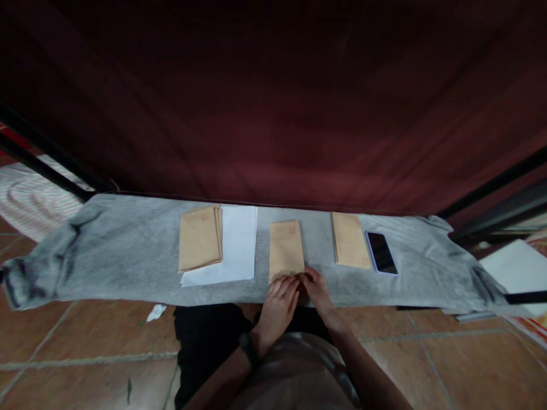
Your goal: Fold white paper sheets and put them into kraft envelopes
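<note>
A brown paper envelope (285,246) lies on the grey cloth in front of me, with a faint reddish mark near its far right corner. My left hand (281,297) has its fingers bent over the envelope's near edge, a dark band on the wrist; its thumb is hard to make out. At the near right corner, the fingers of my right hand (317,289) are closed on the paper, close to the left fingertips. The fingers cover most of that near edge. To the left, a stack of brown envelopes (199,239) partly covers white paper sheets (239,242).
More brown envelopes (350,239) lie to the right, beside a phone (382,253) with a dark screen. Grey cloth (128,250) covers the narrow surface. A dark red fabric panel (273,125) rises behind it, with black bars (504,182) at the sides.
</note>
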`<state>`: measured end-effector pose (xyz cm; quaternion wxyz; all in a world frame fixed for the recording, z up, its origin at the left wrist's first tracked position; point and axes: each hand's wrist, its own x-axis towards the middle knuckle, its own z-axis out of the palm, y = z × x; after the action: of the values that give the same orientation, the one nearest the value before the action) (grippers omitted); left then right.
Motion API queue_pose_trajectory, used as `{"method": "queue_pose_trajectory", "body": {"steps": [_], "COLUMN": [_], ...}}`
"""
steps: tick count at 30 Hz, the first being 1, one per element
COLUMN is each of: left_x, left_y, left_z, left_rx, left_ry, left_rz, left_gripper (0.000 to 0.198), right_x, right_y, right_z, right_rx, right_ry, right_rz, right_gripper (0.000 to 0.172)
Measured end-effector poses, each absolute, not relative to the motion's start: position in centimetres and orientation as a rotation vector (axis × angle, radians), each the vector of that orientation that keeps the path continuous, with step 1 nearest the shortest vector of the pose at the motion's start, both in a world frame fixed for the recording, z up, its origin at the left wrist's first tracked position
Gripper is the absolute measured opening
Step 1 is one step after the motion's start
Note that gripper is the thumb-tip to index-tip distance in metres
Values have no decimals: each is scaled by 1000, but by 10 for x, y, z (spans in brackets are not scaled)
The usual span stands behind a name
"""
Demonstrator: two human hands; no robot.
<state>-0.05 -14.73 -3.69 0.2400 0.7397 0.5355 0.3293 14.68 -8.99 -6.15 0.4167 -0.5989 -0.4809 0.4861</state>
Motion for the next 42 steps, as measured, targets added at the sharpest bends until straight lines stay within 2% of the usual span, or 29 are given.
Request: {"method": "queue_pose_trajectory", "body": {"steps": [3,7,17,21,26,28,30,32,37,40,42], "left_x": [-2,-4,-10,-4,-1,-1,-1,-2,1,10,18], "left_y": [-149,-149,-143,-139,-124,-118,-115,-114,-113,-115,-118], "left_z": [-43,-54,-61,-56,-38,-28,-19,-11,-1,1,3], "left_rx": [2404,2539,2463,2144,1376,1091,909,829,1009,1240,1392], "left_ry": [1513,1563,1614,1595,1675,1568,1430,1384,1528,1565,1528], "left_rz": [659,469,588,852,1353,1346,1254,1223,1320,1252,1192], "left_gripper": [52,61,60,57,65,63,53,43,27,25,30], "right_x": [147,148,165,171,171,170,168,166,155,146,145], "right_y": [-92,-96,-89,-89,-90,-91,-91,-94,-113,-125,-126], "right_z": [-59,-57,-48,-36,-22,-23,-28,-33,-27,-16,-11], "right_rx": [-1494,-1489,-1437,-1364,-1314,-1312,-1325,-1388,-1464,-1415,-1443], "right_ry": [-1174,-1106,-1045,-1011,-1021,-1016,-1048,-1170,-1666,-1881,-1881], "right_rz": [1290,1390,1238,1253,1325,1358,1363,1234,578,480,470], "right_gripper": [27,31,28,27,30,32,33,34,43,55,58]}}
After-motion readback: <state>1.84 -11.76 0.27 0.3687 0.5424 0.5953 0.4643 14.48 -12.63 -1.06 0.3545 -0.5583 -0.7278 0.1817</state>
